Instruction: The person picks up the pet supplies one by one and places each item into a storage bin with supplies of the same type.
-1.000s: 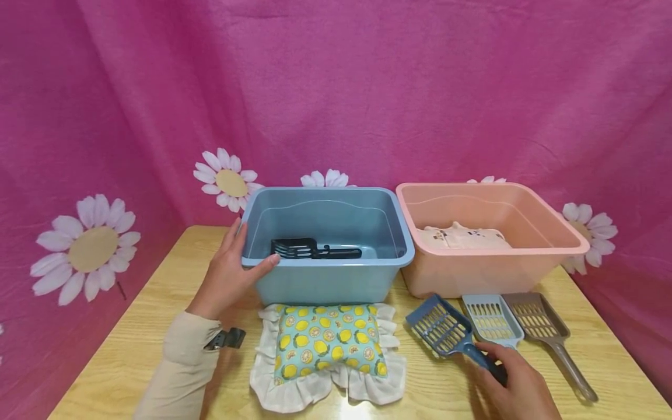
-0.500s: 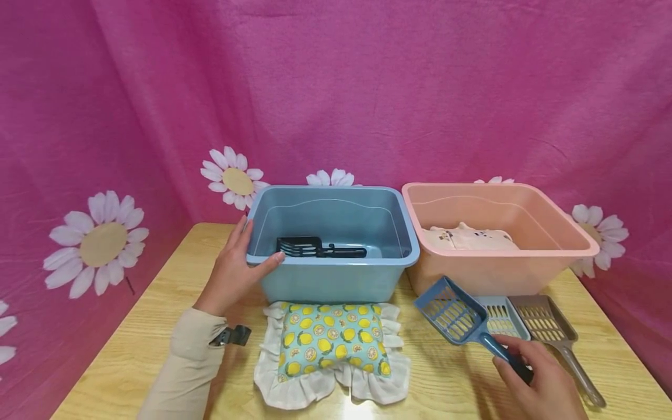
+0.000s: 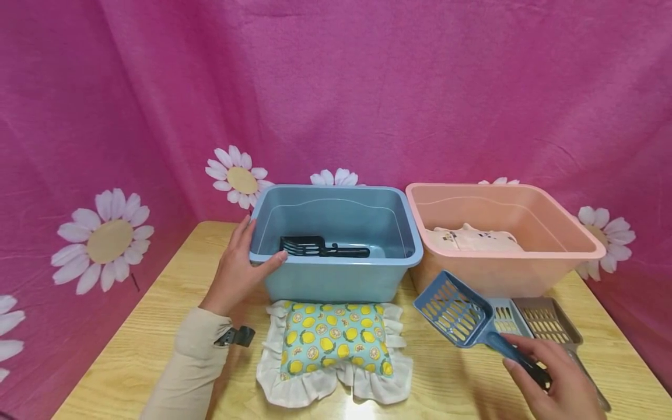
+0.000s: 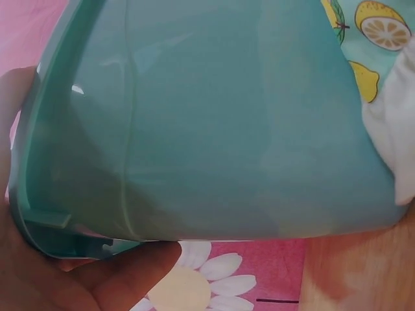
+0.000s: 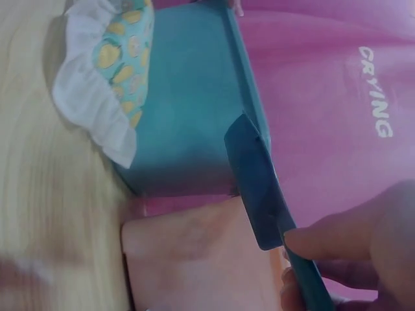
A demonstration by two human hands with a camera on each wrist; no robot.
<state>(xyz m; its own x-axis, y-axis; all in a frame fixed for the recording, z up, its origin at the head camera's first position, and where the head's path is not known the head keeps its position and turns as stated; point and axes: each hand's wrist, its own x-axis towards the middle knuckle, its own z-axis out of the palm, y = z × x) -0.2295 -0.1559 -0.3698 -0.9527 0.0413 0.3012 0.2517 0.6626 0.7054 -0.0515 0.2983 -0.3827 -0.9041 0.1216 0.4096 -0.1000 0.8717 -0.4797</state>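
Observation:
My left hand (image 3: 233, 280) grips the front-left corner of a blue litter box (image 3: 336, 283), its thumb over the front rim and fingers along the side. Inside that box lies a black slotted litter scoop (image 3: 343, 252). A dark blue litter scoop (image 3: 488, 332) hangs above the table, its handle held in my right hand (image 3: 562, 373). The scoop's slotted head points up and left, in front of the gap between the boxes. In the right wrist view, thumb and fingers pinch the scoop's handle (image 5: 305, 278). Most of the left palm is hidden.
A pink litter box (image 3: 483, 274) with a pale printed cloth item (image 3: 472, 239) stands at right. In front of it lie a light blue scoop (image 3: 517, 318) and a brown scoop (image 3: 569, 329). A frilled lemon-print pillow (image 3: 336, 344) lies before the blue box. Pink curtains (image 3: 367, 87) hang behind.
My right hand has lifted the dark blue scoop off the table and moved it right, tilting its head up. My left hand stays on the blue box. The view has shifted slightly.

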